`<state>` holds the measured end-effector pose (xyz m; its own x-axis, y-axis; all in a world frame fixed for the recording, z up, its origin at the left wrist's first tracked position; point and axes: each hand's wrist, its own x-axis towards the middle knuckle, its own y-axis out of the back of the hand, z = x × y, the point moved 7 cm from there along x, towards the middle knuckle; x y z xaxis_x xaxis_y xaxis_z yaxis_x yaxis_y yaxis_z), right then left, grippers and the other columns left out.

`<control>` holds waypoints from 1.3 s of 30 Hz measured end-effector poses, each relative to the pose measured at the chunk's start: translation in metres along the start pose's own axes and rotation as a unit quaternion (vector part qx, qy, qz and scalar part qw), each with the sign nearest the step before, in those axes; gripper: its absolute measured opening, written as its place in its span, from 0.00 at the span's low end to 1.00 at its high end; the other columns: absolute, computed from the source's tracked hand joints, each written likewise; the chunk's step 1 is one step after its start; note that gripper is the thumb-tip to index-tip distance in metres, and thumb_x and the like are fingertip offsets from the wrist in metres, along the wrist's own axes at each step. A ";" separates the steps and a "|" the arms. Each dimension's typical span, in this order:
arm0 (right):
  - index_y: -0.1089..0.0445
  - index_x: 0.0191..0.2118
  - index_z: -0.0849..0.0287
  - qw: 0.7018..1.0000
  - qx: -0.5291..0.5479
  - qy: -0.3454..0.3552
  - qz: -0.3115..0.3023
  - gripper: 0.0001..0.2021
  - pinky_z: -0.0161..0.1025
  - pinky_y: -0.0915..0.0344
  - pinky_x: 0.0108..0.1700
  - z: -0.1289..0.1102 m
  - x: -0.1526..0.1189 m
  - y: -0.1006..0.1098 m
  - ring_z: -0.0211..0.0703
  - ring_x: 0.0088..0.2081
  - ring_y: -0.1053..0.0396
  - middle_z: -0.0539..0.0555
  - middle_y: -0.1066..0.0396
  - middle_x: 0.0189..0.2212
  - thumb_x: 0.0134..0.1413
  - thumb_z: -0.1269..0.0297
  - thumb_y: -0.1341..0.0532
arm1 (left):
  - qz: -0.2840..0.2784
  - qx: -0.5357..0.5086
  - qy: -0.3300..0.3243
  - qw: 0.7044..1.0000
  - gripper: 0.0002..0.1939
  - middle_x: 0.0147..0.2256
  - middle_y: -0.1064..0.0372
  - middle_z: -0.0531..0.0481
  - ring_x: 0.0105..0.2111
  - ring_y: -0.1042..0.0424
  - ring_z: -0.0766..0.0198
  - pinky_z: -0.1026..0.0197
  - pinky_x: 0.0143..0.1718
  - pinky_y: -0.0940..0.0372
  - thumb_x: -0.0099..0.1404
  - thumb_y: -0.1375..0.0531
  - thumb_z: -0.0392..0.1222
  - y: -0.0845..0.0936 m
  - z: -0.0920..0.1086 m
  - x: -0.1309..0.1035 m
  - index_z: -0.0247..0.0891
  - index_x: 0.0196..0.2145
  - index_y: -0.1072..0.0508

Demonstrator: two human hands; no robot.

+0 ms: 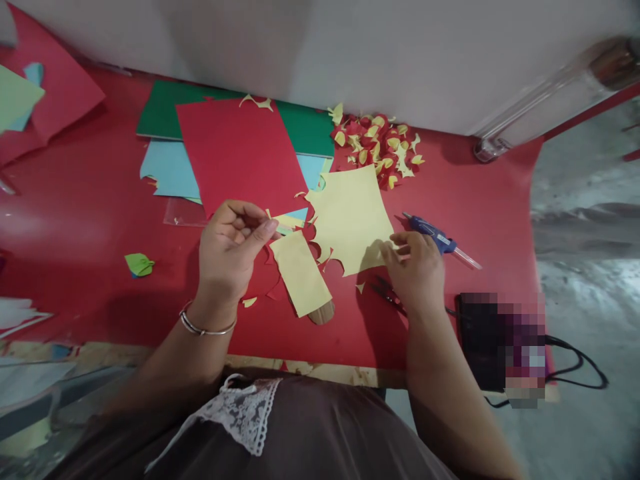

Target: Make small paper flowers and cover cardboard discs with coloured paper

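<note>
My left hand is closed in a pinch, thumb against forefinger, with a small sliver of yellow paper showing at the fingertips. Below those fingertips lies a small yellow paper rectangle, partly over a brown cardboard piece. My right hand is at the right edge of a larger yellow sheet, its fingers bent and slightly apart. That sheet has rounded bites cut from its left and lower edges. Scissors lie partly hidden beneath my right hand. Just beyond it is a blue glue gun.
At the back, a red sheet overlaps a green board and light-blue paper. A heap of red and yellow cut pieces sits by the wall. A green paper leaf lies left; a dark box with cables stands right.
</note>
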<state>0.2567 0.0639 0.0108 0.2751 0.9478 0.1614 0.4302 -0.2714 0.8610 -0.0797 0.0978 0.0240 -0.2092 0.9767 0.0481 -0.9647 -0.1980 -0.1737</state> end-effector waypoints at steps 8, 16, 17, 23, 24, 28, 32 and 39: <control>0.24 0.39 0.56 0.999 -0.009 0.007 -0.036 0.08 0.51 0.29 0.46 0.006 0.000 -0.016 0.53 0.38 0.26 0.61 0.24 0.41 0.61 0.58 0.34 | -0.016 -0.009 0.014 1.000 0.18 0.31 0.24 0.52 0.31 0.20 0.65 0.61 0.38 0.20 0.59 0.21 0.45 -0.005 -0.003 -0.004 0.38 0.37 0.25; 0.25 0.35 0.55 0.995 0.038 0.064 0.071 0.03 0.46 0.30 0.40 -0.027 0.009 0.031 0.45 0.30 0.30 0.54 0.26 0.32 0.60 0.65 0.32 | -0.023 0.009 0.020 0.999 0.19 0.32 0.23 0.51 0.32 0.19 0.64 0.61 0.38 0.21 0.59 0.22 0.48 -0.007 -0.005 -0.005 0.38 0.38 0.25; 0.25 0.34 0.54 0.994 0.043 0.063 0.084 0.03 0.46 0.30 0.40 -0.031 0.015 0.040 0.45 0.31 0.29 0.54 0.25 0.32 0.60 0.65 0.32 | -0.020 0.015 0.016 1.000 0.20 0.31 0.23 0.52 0.31 0.19 0.64 0.61 0.37 0.21 0.59 0.22 0.48 -0.006 -0.005 -0.004 0.38 0.37 0.26; 0.25 0.34 0.53 0.992 0.065 0.076 0.077 0.03 0.46 0.31 0.40 -0.064 0.053 0.054 0.43 0.30 0.30 0.53 0.24 0.33 0.58 0.66 0.31 | 0.017 -0.006 -0.028 0.999 0.18 0.30 0.24 0.53 0.28 0.21 0.67 0.64 0.34 0.22 0.58 0.22 0.45 -0.002 -0.002 -0.001 0.38 0.37 0.25; 0.25 0.33 0.53 0.990 0.077 0.080 0.085 0.04 0.45 0.31 0.39 -0.069 0.057 0.051 0.42 0.29 0.31 0.52 0.25 0.33 0.57 0.66 0.30 | 0.024 -0.008 -0.035 0.999 0.18 0.31 0.24 0.53 0.28 0.21 0.66 0.63 0.34 0.22 0.58 0.21 0.45 -0.001 -0.001 -0.001 0.39 0.37 0.25; 0.26 0.34 0.53 0.987 0.097 0.123 0.031 0.03 0.43 0.31 0.39 -0.096 0.071 0.016 0.42 0.31 0.30 0.52 0.24 0.35 0.58 0.67 0.33 | 0.043 -0.007 -0.047 0.998 0.19 0.32 0.23 0.52 0.30 0.20 0.64 0.60 0.35 0.20 0.58 0.21 0.48 0.001 0.000 -0.002 0.41 0.39 0.25; 0.27 0.39 0.53 0.983 0.091 0.153 -0.041 0.02 0.45 0.32 0.40 -0.110 0.075 -0.017 0.45 0.33 0.30 0.55 0.21 0.42 0.62 0.66 0.34 | 0.035 -0.013 -0.042 0.998 0.19 0.32 0.23 0.52 0.29 0.21 0.65 0.60 0.35 0.20 0.58 0.20 0.46 0.000 -0.004 -0.002 0.41 0.38 0.24; 0.27 0.39 0.55 0.975 -0.026 0.154 -0.155 0.03 0.45 0.36 0.40 -0.071 0.040 -0.032 0.52 0.38 0.27 0.57 0.22 0.38 0.65 0.63 0.36 | 0.016 0.014 0.034 0.999 0.18 0.33 0.24 0.51 0.32 0.22 0.65 0.61 0.37 0.21 0.58 0.22 0.44 -0.001 -0.020 0.000 0.39 0.40 0.25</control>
<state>0.1932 0.1227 0.0238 -0.1369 0.9904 0.0201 0.4048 0.0374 0.9137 -0.0758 0.0997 0.0045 -0.2299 0.9729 -0.0246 -0.9620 -0.2310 -0.1456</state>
